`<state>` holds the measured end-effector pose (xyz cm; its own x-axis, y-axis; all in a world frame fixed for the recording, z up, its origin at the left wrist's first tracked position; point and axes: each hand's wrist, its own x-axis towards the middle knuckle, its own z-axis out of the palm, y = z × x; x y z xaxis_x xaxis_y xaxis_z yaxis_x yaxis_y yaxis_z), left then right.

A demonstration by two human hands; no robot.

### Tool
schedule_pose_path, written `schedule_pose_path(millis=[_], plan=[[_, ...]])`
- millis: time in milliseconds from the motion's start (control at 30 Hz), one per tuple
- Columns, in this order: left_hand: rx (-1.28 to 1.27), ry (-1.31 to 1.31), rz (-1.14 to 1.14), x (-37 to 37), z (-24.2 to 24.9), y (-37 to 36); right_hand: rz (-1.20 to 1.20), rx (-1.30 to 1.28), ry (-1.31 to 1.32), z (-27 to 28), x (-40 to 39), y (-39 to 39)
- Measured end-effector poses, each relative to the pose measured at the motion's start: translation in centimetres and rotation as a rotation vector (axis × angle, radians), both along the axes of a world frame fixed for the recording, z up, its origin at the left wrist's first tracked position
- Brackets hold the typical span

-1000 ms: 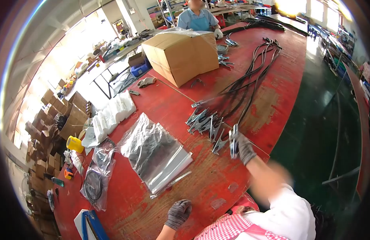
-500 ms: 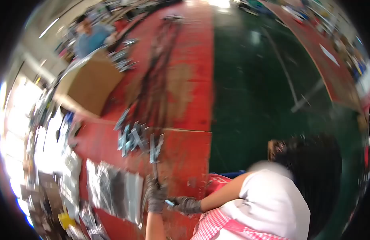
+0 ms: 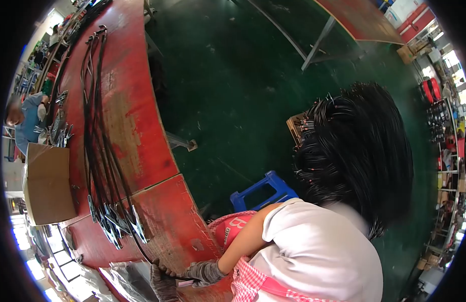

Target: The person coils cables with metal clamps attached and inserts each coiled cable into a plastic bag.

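Both of my hands wear grey knitted gloves and are close together over the near edge of the red table. My left hand is closed around a black cable, which runs up to a metal spring clamp. My right hand has its fingers closed on the same cable's end, beside a small pale piece I cannot make out. Several more metal clamps lie just beyond, with their black cables stretched along the table.
A cardboard box stands at the left, near a person in blue. Plastic bags lie beside my left hand. To the right are a blue stool and a large heap of black cables above the green floor.
My view has swung to the right, so the cable heap and blue stool show more fully. The hands stay close together, with the cable still in them.
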<state>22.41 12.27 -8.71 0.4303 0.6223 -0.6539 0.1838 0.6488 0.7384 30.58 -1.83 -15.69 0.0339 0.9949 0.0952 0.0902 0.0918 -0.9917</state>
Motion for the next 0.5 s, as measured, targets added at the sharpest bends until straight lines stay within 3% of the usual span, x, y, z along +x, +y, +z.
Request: schedule_pose_path(millis=[200,367,433,500], plan=[[-0.149,-0.08,-0.064,0.3,0.2,-1.3,-0.021,-0.003,-0.005,-1.1,-2.5,-0.3],[-0.035,0.128,0.045,0.5,0.2,-3.6,0.138,-0.049,-0.011,-0.9,-1.4,-0.8],[0.013,0.048,-0.151,0.3,1.0,-3.8,0.126,0.029,0.009,-1.1,-2.0,-0.7],[-0.02,0.031,-0.148,0.0,1.7,-3.7,0.105,0.104,0.024,-0.9,-2.1,-0.5]])
